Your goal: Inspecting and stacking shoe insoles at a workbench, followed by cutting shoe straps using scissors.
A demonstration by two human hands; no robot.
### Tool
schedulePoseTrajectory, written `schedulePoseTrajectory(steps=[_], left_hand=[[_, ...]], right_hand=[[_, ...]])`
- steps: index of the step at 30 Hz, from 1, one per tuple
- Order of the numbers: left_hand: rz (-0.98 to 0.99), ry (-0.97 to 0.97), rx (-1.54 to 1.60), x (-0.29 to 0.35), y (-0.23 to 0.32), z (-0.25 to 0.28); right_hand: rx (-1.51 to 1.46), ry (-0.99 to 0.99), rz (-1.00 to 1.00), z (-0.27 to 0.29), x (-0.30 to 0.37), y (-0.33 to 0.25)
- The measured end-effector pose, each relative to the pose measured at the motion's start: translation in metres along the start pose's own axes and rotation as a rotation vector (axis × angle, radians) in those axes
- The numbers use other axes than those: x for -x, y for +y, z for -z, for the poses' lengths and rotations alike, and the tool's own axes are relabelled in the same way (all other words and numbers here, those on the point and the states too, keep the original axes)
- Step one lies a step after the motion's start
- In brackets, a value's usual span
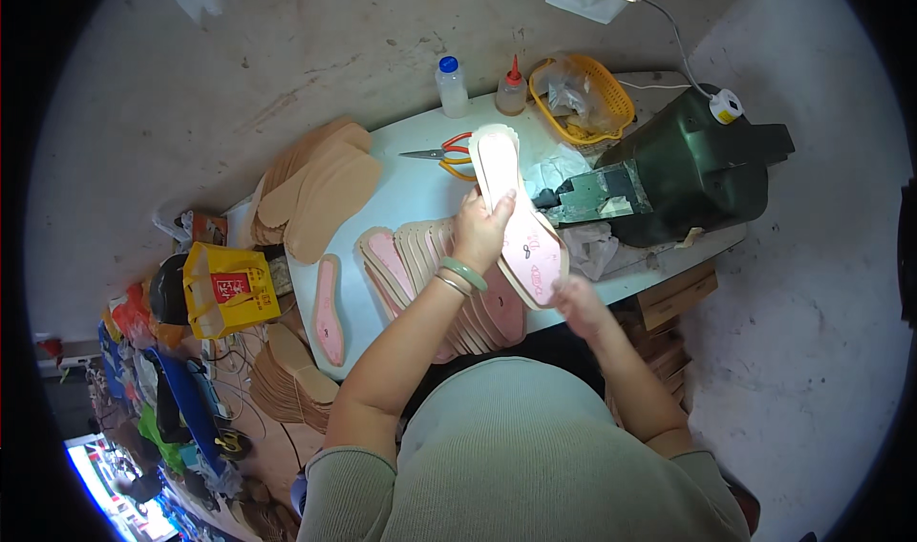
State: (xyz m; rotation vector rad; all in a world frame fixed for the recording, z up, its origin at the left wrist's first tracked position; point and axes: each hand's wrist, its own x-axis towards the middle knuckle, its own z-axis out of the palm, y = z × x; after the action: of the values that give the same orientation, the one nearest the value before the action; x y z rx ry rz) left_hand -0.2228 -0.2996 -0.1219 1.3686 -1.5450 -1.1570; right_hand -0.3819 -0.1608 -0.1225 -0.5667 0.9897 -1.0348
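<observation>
Evidently, the left hand [482, 229] grasps a pink-and-cream, flat, sole-shaped piece [527, 246] at its narrow middle, thumb on top, raised above the white tabletop [411, 195]. The right hand [585, 310], blurred, is beside the wide end; whether it grips cannot be told. Just left lies a fanned row of pink sole-shaped pieces [501, 305]; rightward stands a bulky dark-green machine [697, 165]. A loosened thumb could drop the piece onto the row, disordering it; a careless rightward swing could strike the machine.
</observation>
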Motion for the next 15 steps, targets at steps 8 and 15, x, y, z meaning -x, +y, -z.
schedulePoseTrajectory(steps=[8, 15], left_hand=[[-0.460, 0.328, -0.552, -0.038, 0.015, 0.021], [-0.472, -0.785, -0.592, -0.078, 0.041, 0.047]], right_hand=[[-0.189, 0.036, 0.017, -0.035, -0.021, 0.008], [-0.180, 0.089, -0.036, -0.041, -0.045, -0.015]])
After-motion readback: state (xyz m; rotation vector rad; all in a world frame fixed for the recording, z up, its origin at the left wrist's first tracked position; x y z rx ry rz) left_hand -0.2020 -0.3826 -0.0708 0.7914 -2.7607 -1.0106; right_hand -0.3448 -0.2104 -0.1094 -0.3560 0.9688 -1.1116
